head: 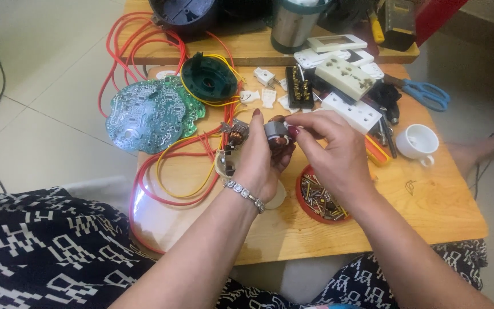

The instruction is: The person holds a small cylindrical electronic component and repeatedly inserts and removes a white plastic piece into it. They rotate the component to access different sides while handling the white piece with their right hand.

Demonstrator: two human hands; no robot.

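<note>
My left hand (pixel 258 163) fingers grip a small grey metal motor with copper coils (pixel 274 136) above the wooden table (pixel 430 212). My right hand (pixel 333 151) fingers pinch its top end. Under my right hand sits a round red lid (pixel 307 197) full of little screws and metal bits; my hand hides part of it. A small white cup (pixel 417 141) stands to the right, looking empty. I cannot see the motor's far side.
</note>
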